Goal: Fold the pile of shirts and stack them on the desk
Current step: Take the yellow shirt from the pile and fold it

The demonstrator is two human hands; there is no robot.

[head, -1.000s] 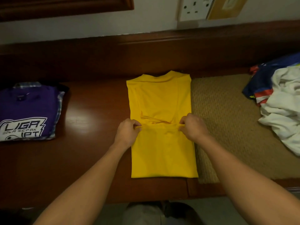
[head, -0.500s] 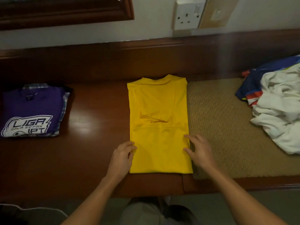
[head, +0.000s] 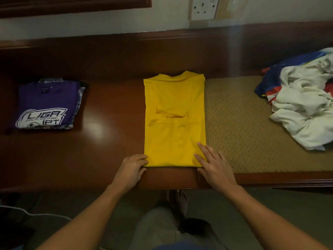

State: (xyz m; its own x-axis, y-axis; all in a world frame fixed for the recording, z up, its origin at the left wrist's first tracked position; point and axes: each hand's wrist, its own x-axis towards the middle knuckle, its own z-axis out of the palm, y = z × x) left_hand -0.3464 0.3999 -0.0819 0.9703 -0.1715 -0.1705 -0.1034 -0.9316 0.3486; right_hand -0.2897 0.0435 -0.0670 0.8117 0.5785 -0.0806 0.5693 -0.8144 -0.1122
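Shirt: the yellow shirt (head: 174,134) lies mid-tabletop (head: 111,105) as a long strip, sides and sleeves turned in, collar at the far end. Its right edge overlaps the mat (head: 237,123).
Change: a second ago both hands pinched the strip at its middle, by the sleeve ends. They have since let go and slid down to the near hem.
Left hand: the left hand (head: 130,170) sits at the near-left corner, fingers curled against the hem. I cannot tell whether it grips the cloth yet.
Right hand: the right hand (head: 215,168) lies flat and spread on the near-right corner, holding nothing.
Meaning: the lengthwise fold looks finished. The likely next step is lifting the hem toward the collar to halve the strip.
Stack: the folded purple shirt (head: 45,101) tops the stack at the left, well apart.
Pile: the unfolded pile (head: 304,105) waits at the right, so several shirts remain.
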